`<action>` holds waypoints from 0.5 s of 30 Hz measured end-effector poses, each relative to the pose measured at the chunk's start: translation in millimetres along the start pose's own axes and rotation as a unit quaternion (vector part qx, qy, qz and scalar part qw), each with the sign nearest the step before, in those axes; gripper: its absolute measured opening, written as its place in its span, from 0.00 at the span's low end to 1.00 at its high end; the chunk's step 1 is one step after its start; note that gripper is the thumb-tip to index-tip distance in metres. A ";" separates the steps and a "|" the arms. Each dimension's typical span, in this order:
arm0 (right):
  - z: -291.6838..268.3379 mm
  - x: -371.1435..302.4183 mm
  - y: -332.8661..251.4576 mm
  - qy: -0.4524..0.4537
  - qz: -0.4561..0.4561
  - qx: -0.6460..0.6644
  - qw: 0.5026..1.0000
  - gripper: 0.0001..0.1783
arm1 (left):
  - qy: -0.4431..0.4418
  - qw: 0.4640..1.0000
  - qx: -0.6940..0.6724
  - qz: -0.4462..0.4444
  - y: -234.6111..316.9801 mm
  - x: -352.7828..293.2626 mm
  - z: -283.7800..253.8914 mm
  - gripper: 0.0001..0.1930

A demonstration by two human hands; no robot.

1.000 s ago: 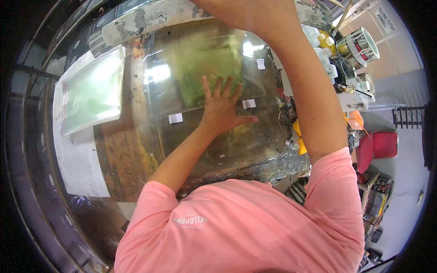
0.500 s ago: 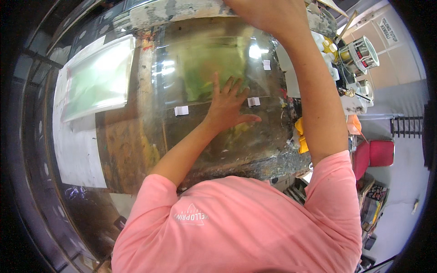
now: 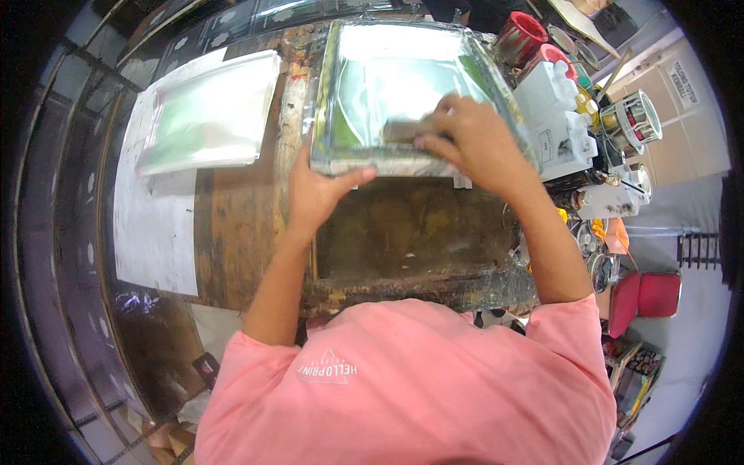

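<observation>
A screen-printing frame [image 3: 403,165] lies on the table, its pale mesh [image 3: 387,81] bordered by green along the sides. At the frame's near left corner, my left hand [image 3: 316,190] grips it, the thumb along the near edge and the fingers by the left side. My right hand [image 3: 474,139] is closed around a squeegee [image 3: 404,132], slightly blurred, over the near part of the mesh. What lies beneath the frame is mostly hidden, apart from small white tabs [image 3: 462,183] at its near edge.
To the left, a stack of clear plastic sheets [image 3: 209,116] rests on a white board [image 3: 155,232]. White jugs [image 3: 546,116], a red paint can [image 3: 521,37] and other tins crowd the right. A red chair [image 3: 659,294] stands beyond the stained table [image 3: 411,232].
The screen frame is now down over the spot where my left hand lay spread on a clear sheet. My left hand has moved to its corner; my right hand came down and now holds a squeegee.
</observation>
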State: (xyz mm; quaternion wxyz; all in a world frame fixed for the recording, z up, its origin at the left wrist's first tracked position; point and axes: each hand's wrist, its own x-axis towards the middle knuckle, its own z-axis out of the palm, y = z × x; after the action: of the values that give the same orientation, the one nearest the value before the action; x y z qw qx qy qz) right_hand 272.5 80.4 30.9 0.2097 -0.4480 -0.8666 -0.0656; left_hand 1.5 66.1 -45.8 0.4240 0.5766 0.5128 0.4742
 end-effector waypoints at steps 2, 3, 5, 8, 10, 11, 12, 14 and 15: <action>14.3 -17.8 -1.2 -0.099 0.037 0.068 0.992 0.21 | 0.014 0.989 0.143 0.039 -24.3 -10.5 -1.4 0.55; 22.1 -26.0 -5.3 -0.132 0.067 0.090 0.985 0.19 | 0.016 0.973 0.230 0.014 -35.5 -15.5 -1.0 0.57; 37.3 -39.6 -14.2 -0.156 0.108 0.116 0.975 0.18 | 0.049 0.919 0.385 0.070 -52.9 -27.4 1.6 0.56; 62.3 -55.8 -26.3 -0.121 0.123 0.100 0.980 0.20 | 0.051 0.886 0.454 0.083 -66.4 -30.0 0.6 0.57; 75.9 -64.2 -29.2 -0.098 0.102 0.048 0.989 0.21 | 0.042 0.894 0.439 0.078 -70.4 -29.5 1.0 0.56; 81.3 -65.6 -27.8 -0.101 0.103 0.049 0.988 0.22 | 0.037 0.897 0.433 0.073 -71.5 -29.4 0.7 0.56; 86.6 -64.6 -24.0 -0.091 0.090 0.049 0.991 0.22 | 0.039 0.900 0.426 0.081 -72.4 -28.1 0.2 0.55; 97.1 -53.9 -10.4 -0.069 0.063 0.055 0.994 0.22 | 0.036 0.901 0.424 0.080 -73.8 -26.9 -0.4 0.54; 102.8 -46.1 -2.0 -0.068 0.070 0.034 0.995 0.23 | 0.044 0.904 0.416 0.091 -74.6 -26.3 -0.5 0.54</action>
State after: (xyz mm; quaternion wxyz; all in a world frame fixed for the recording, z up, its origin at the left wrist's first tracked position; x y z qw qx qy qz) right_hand 263.1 75.7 -81.3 0.1694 -0.5033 -0.8473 0.0094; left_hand -13.8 48.5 -121.5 0.0774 0.7235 0.6268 0.2787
